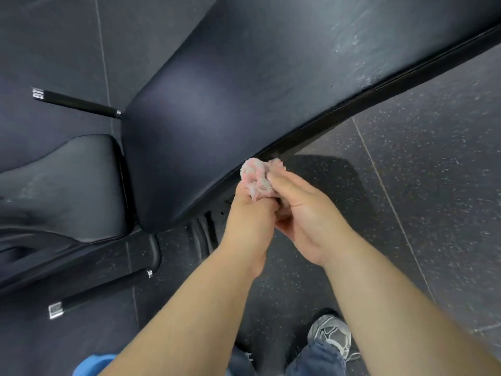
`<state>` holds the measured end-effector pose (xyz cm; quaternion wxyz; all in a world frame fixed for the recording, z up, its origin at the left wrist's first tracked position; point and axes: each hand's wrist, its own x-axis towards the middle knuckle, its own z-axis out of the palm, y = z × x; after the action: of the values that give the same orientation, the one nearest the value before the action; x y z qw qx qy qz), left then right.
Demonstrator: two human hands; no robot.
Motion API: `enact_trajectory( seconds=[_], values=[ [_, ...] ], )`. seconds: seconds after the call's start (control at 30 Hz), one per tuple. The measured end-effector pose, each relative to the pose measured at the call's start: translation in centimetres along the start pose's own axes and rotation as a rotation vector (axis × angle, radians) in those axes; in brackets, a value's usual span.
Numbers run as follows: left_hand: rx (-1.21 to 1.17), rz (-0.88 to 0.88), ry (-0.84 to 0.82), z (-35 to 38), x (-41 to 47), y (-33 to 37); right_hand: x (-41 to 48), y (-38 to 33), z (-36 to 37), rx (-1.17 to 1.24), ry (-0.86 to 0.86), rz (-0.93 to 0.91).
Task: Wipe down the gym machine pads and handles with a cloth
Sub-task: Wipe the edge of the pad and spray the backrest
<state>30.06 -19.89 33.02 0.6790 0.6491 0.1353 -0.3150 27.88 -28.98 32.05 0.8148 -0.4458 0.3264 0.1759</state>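
Note:
A small bunched pink and grey cloth [256, 178] is held between both hands at the near edge of the long black back pad [244, 85]. My left hand [250, 223] grips the cloth from below with curled fingers. My right hand [303, 213] wraps around it from the right, fingers laid over the cloth. The smaller black seat pad [70, 185] lies to the left of the back pad. Two black handles with metal ends stick out: one at the upper left [78, 103] and one at the lower left [103, 291].
The black machine frame [206, 232] runs under the pads. Dark speckled rubber floor tiles [433, 172] surround the bench. My grey shoe [330, 335] and jeans leg stand at the bottom. A blue object [95, 362] shows at the bottom left edge.

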Motion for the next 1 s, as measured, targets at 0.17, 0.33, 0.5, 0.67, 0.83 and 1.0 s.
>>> enact_trajectory(
  seconds=[0.17,0.33,0.5,0.67,0.83,1.0],
  values=[
    [0.848,0.140,-0.127,-4.6,1.7,1.5,0.7,-0.3,-1.6,0.009,0.224,-0.167],
    [1.116,0.494,0.006,-9.8,5.3,2.9,3.7,-1.9,-1.2,0.232,0.730,-0.542],
    [0.988,0.573,0.025,-12.0,9.1,1.6,7.6,4.8,7.1,0.188,0.704,-0.579],
    [1.236,0.638,-0.060,-15.6,8.6,1.5,6.7,8.4,6.7,-0.056,0.574,-0.416],
    [1.296,0.300,-0.066,-19.5,7.5,0.2,6.9,5.0,6.1,0.056,0.876,-0.701],
    [1.289,0.348,-0.063,-20.0,8.3,-1.1,10.2,11.6,11.9,0.019,0.793,-0.599]
  ],
)
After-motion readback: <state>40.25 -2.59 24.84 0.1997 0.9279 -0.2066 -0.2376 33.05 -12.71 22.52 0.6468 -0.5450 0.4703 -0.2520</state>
